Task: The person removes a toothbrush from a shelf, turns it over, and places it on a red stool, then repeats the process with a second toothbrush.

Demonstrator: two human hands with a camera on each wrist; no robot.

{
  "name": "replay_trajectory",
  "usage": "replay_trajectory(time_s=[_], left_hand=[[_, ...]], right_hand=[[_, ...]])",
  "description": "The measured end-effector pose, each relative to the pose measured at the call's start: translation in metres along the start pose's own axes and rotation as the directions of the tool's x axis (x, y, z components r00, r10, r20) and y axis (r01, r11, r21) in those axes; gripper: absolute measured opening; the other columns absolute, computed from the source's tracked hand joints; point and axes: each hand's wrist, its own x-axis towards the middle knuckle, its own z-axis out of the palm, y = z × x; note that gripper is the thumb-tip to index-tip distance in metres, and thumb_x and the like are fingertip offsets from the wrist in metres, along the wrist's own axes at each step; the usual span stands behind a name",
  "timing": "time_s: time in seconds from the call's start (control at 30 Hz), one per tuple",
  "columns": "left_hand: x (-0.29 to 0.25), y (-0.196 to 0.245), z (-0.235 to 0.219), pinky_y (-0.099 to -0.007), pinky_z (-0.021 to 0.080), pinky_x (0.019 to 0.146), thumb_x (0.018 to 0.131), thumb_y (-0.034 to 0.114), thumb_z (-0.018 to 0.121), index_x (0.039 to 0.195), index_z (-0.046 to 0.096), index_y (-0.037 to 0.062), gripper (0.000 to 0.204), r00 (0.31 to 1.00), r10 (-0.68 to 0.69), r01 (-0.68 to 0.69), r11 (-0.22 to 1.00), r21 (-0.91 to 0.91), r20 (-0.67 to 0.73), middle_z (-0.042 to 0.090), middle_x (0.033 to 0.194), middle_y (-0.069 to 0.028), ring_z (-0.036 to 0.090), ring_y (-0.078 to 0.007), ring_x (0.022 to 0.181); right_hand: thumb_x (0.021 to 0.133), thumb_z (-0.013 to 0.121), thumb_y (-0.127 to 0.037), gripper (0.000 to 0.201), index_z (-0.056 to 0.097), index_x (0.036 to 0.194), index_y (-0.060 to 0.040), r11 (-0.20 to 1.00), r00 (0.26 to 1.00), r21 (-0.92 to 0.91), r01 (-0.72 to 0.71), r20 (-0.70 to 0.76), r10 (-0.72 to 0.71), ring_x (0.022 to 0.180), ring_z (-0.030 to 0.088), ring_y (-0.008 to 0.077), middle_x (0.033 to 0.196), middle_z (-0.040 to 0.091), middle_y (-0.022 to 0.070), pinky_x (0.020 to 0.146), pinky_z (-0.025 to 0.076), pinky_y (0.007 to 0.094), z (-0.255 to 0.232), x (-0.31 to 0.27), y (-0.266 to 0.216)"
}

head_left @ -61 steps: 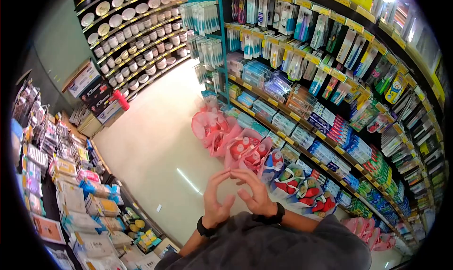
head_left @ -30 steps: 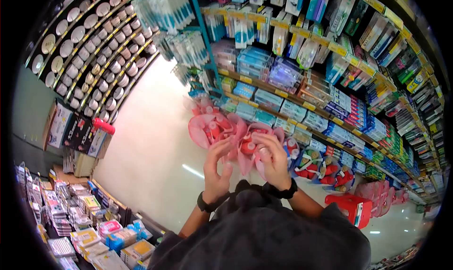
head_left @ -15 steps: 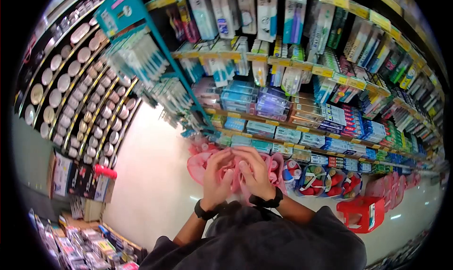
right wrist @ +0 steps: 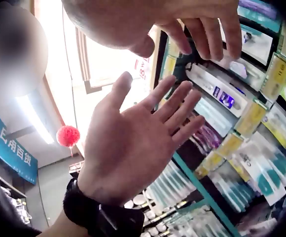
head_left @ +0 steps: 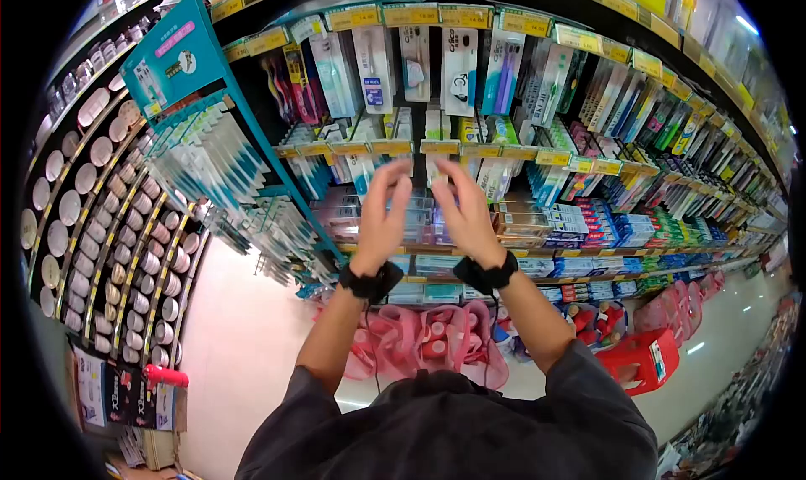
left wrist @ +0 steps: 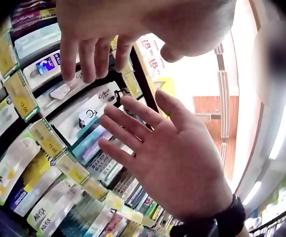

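In the head view both hands are raised in front of a rack of packaged toothbrushes, apart from each other, palms turned inward. My left hand has its fingers bent a little and holds nothing. Across a small gap is my right hand, also without anything in it. The left wrist view shows the right hand with spread, nearly straight fingers. In the right wrist view the left hand is likewise spread. Behind the fingers in the head view run a strip of yellow price tags and lower toothbrush packs.
Stacked toothpaste boxes line the lower right shelves. Pink bags with bottles and a red stool stand on the floor below. A teal display stand rises at left, bowls on shelves beyond it.
The view has turned to face the toothbrush rack squarely. Both hands have risen from over the pink bags to shelf height and moved apart from a nearly touching pose.
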Motion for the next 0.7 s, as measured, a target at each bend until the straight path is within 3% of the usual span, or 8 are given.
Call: replay_trajectory(time_s=[0.13,0.3,0.43,0.47,0.6,0.7], left_hand=[[0.058,-0.033,-0.012,-0.032,0.04,0.106,0.109,0.028,0.044,0.134,0.055,-0.0006,0.04,0.999,-0.05,0.049,0.994,-0.097,-0.008,0.061,0.131,-0.0106,0.055,-0.02,0.124],[0.111,-0.069,-0.009,-0.0316,0.041,0.105,0.108,0.029,0.046,0.134,0.056,-0.0025,0.042,0.999,0.027,-0.031,0.988,-0.151,-0.027,0.06,0.133,-0.0125,0.056,-0.0215,0.124],[0.148,-0.093,-0.005,-0.0366,0.036,0.113,0.11,0.036,0.035,0.14,0.053,-0.0024,0.052,1.0,-0.017,0.017,0.99,-0.138,0.003,0.055,0.144,-0.0163,0.051,-0.0281,0.134],[0.155,-0.099,-0.004,-0.038,0.031,0.117,0.11,0.038,0.031,0.146,0.047,-0.0031,0.057,0.999,-0.038,0.043,0.988,-0.15,0.039,0.049,0.151,-0.0183,0.044,-0.0305,0.14],[0.185,-0.123,0.002,-0.0414,0.015,0.124,0.106,0.056,0.03,0.16,0.025,0.0056,0.074,0.967,-0.204,0.245,0.913,-0.328,0.153,0.025,0.165,-0.016,0.022,-0.0287,0.153],[0.201,-0.128,0.008,-0.041,0.015,0.123,0.106,0.055,0.031,0.16,0.025,0.0052,0.074,0.948,-0.251,0.309,0.876,-0.369,0.198,0.026,0.165,-0.0157,0.022,-0.0283,0.153]], right_hand=[[0.101,0.058,-0.028,0.046,0.054,0.136,0.0015,0.993,0.992,-0.093,0.075,-0.093,-0.083,0.121,0.058,0.0382,0.131,0.059,0.0226,0.103,0.044,0.0408,0.023,0.057,0.016],[0.1,0.059,-0.029,0.051,0.052,0.137,0.0052,0.998,0.988,-0.055,-0.012,-0.151,0.003,0.125,0.057,0.0392,0.134,0.059,0.0255,0.105,0.044,0.0414,0.045,0.105,0.051],[0.1,0.057,-0.033,0.057,0.05,0.139,0.0075,0.994,0.978,-0.081,-0.077,-0.2,0.059,0.128,0.056,0.0393,0.138,0.058,0.0268,0.106,0.043,0.0413,0.057,0.145,0.072],[0.1,0.056,-0.034,0.059,0.049,0.14,0.008,0.991,0.975,-0.009,-0.13,-0.182,0.126,0.13,0.055,0.0389,0.14,0.055,0.0278,0.107,0.042,0.0406,0.057,0.151,0.075],[0.101,0.053,-0.04,0.067,0.044,0.143,0.0106,0.986,0.968,0.005,-0.166,-0.193,0.164,0.132,0.052,0.0391,0.141,0.054,0.0302,0.109,0.04,0.04,0.065,0.177,0.094],[0.101,0.049,-0.046,0.076,0.036,0.149,0.0107,0.977,0.953,0.08,-0.199,-0.218,0.211,0.139,0.045,0.0397,0.147,0.047,0.0311,0.114,0.035,0.0391,0.07,0.194,0.109]])
